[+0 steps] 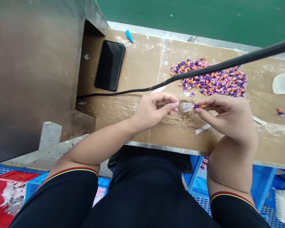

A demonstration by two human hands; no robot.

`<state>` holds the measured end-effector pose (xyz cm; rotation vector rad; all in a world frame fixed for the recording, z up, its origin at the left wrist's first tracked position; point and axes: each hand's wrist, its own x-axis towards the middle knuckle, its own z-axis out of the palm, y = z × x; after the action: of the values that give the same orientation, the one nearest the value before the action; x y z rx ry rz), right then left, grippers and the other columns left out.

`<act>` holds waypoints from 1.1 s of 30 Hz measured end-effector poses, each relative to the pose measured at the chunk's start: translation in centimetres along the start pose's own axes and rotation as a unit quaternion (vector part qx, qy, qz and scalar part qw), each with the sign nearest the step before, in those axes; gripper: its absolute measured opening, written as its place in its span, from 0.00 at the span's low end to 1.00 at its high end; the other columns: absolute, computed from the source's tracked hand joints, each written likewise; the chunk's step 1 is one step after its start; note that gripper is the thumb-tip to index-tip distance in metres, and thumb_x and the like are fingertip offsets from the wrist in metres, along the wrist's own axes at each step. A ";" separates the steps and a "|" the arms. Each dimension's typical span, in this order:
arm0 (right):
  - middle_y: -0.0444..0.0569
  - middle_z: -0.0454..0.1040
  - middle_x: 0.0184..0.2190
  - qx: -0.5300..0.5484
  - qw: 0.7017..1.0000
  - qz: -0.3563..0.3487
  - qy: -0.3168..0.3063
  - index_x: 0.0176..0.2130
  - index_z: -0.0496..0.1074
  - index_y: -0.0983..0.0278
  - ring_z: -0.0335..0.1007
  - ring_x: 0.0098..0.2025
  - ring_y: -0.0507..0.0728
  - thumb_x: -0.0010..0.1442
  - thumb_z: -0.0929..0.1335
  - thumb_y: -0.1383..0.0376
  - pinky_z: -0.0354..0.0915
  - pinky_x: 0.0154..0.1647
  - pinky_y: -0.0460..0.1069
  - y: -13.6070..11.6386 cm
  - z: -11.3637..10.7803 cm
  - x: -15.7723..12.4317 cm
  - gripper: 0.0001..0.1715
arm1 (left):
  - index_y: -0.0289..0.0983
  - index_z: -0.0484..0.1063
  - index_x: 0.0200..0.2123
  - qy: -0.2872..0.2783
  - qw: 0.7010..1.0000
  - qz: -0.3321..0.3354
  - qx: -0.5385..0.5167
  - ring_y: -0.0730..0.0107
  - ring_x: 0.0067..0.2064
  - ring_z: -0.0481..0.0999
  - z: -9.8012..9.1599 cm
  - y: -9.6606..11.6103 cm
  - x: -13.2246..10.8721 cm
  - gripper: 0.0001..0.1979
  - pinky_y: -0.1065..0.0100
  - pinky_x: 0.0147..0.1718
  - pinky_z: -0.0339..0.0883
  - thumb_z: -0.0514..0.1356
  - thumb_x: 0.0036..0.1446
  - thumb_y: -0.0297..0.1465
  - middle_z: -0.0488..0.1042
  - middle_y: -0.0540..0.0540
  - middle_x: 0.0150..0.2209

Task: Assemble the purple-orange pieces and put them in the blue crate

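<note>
Between thumb and fingertips, my right hand [224, 115] pinches a small purple-and-orange figure piece [199, 106]. The piece is held at the right side of a small clear bottle-like container [186, 107]; whether they touch I cannot tell. On the container's other side, my left hand [158, 107] is closed in a pinch, with a tiny pale pink bit [177, 103] showing at its fingertips. What kind of thing that bit is does not show. Behind my right hand lies a pile of similar purple, pink and orange pieces [213, 79] on the cardboard-covered table [137, 104].
A black cable [142, 90] crosses above the table. Left of it lie a black phone [110, 65] and a small blue cone-shaped cap [129, 36]. A white plastic piece [283, 82] and one loose figure piece [280, 111] are at right. A metal cabinet [35, 69] stands left.
</note>
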<state>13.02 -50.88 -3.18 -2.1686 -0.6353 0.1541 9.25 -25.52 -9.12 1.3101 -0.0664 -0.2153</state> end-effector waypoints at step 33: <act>0.45 0.82 0.32 -0.141 0.981 -0.111 0.067 0.45 0.83 0.53 0.77 0.29 0.56 0.72 0.73 0.68 0.72 0.29 0.53 -0.9 1.7 -0.2 0.09 | 0.34 0.84 0.46 0.044 0.996 -0.033 -0.068 0.69 0.37 0.86 0.2 -0.3 0.7 0.21 0.66 0.42 0.85 0.80 0.59 0.42 0.86 0.43 0.37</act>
<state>11.92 -49.37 -3.59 -2.3322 -0.8577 -0.2118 9.87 -25.87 -9.37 1.1852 0.0650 -0.2138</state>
